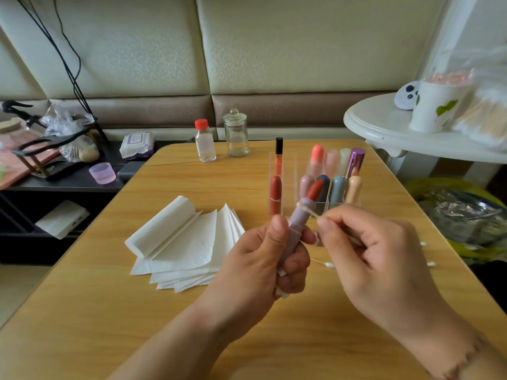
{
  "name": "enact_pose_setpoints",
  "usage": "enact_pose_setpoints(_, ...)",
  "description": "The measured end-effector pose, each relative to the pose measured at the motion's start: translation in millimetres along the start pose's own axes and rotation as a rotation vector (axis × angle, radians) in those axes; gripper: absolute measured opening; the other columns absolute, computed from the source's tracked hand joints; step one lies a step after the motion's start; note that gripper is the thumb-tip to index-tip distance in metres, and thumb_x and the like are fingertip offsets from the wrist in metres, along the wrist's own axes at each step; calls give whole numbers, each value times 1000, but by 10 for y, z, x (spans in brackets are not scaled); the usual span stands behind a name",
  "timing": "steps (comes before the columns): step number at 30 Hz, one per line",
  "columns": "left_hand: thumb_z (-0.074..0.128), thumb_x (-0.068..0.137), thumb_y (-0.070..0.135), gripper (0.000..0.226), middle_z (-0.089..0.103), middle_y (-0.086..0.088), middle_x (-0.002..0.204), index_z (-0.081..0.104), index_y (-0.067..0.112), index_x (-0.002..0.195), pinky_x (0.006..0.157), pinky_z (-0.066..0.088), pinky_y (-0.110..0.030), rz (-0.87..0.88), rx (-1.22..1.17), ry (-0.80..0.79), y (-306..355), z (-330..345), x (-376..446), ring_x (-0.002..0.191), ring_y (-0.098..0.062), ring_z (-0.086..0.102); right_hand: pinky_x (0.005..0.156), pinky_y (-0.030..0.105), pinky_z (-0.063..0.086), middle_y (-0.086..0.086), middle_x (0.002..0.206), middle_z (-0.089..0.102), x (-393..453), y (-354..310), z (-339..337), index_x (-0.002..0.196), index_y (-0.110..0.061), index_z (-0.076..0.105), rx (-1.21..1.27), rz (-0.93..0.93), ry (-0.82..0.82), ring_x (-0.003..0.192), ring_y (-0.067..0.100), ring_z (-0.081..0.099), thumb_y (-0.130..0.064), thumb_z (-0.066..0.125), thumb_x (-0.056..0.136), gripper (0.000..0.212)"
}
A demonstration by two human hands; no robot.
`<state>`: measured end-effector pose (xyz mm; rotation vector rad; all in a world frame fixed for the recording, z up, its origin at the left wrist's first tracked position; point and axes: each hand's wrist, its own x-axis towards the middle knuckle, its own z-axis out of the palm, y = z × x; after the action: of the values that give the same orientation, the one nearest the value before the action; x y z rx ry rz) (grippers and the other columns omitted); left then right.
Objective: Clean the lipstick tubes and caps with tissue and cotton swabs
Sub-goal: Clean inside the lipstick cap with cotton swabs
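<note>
My left hand point(263, 259) grips an uncapped lilac lipstick tube point(297, 223), its red-brown bullet point(315, 189) pointing up and away. A scrap of white tissue point(281, 293) pokes out under that hand's fingers. My right hand point(367, 250) pinches a cotton swab point(310, 211) whose tip rests against the tube's rim just below the bullet. Behind the hands stands a clear acrylic organiser point(288, 187) with several capped lipsticks in it. A fanned stack of white tissues point(186, 242) lies to the left on the wooden table point(192, 325).
Loose cotton swabs point(323, 263) lie on the table by my right hand. A red-capped bottle point(205, 141) and a lidded glass jar point(236, 134) stand at the far edge. A white side table point(384, 124) with a swab cup point(436, 105) is at the right.
</note>
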<state>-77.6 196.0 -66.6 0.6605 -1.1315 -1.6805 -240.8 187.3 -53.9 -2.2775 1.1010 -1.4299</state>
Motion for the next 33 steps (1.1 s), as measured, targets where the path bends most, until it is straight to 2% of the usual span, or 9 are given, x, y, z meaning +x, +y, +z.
enact_pose_setpoints(3, 73, 80, 49, 44, 37, 1, 63, 66, 9, 97, 54, 27, -23, 22, 56, -25, 3, -11, 4, 54, -12, 31, 43, 16, 26, -18, 50, 40, 7, 10, -22, 73, -22, 66, -1, -12, -3, 42, 6, 41, -31, 53, 96, 27)
enact_pose_setpoints(7, 67, 89, 34, 22, 39, 1, 64, 69, 13, 94, 55, 27, -24, 35, 126, -2, 13, 12, 10, 55, -13, 31, 41, 28, 39, -10, 52, 55, 18, 30, -35, 75, -23, 66, -18, -5, 28, 45, 10, 51, -31, 52, 97, 28)
enact_pose_setpoints(10, 54, 91, 39, 27, 41, -1, 65, 70, 17, 90, 56, 29, -25, 47, 141, 10, 18, 17, 9, 56, -13, 33, 41, 24, 35, -11, 50, 51, 5, 36, -23, 72, -22, 65, -32, -11, 1, 44, 10, 49, -32, 52, 96, 30)
enact_pose_setpoints(14, 43, 95, 43, 46, 44, -3, 65, 66, 4, 99, 57, 30, -27, 56, 221, 28, 8, 26, 1, 56, -15, 35, 44, 12, 27, -17, 50, 44, 13, 45, -36, 73, -21, 64, -26, 8, 37, 45, 7, 46, -31, 51, 97, 29)
enact_pose_setpoints(16, 42, 94, 47, 49, 44, -3, 64, 66, 4, 97, 56, 30, -27, 55, 209, 19, -4, 30, -4, 55, -15, 35, 46, 8, 26, -21, 52, 42, 15, 48, -45, 73, -20, 65, -22, -7, 21, 46, 4, 46, -30, 51, 96, 29)
enact_pose_setpoints(23, 40, 93, 51, 47, 40, -4, 65, 65, 11, 93, 60, 20, -37, -5, 179, -53, -13, 19, -21, 57, -18, 32, 52, 6, 28, -28, 56, 43, 52, 16, -59, 74, -28, 60, 4, -39, -20, 49, -2, 48, -28, 52, 99, 26)
enact_pose_setpoints(28, 37, 96, 46, 42, 39, -2, 64, 62, 13, 90, 57, 26, -28, -90, 16, -181, 11, 23, -24, 54, -15, 32, 47, 14, 30, -17, 54, 48, 36, 41, -114, 69, -25, 61, 58, -61, -44, 45, 5, 45, -26, 52, 97, 29)
enact_pose_setpoints(30, 37, 97, 45, 41, 39, -2, 64, 61, 12, 91, 56, 26, -27, -103, -57, -215, 11, 13, -15, 54, -13, 32, 45, 16, 29, -16, 52, 42, 44, 46, -125, 71, -24, 61, 59, -43, 3, 45, 6, 41, -26, 52, 97, 28)
enact_pose_setpoints(33, 37, 97, 42, 40, 39, -3, 65, 60, 11, 91, 58, 24, -30, -109, -111, -233, 13, -15, -6, 55, -14, 32, 48, 11, 25, -22, 53, 38, 41, 31, -115, 73, -28, 61, 47, -95, -48, 45, 0, 39, -25, 54, 96, 25)
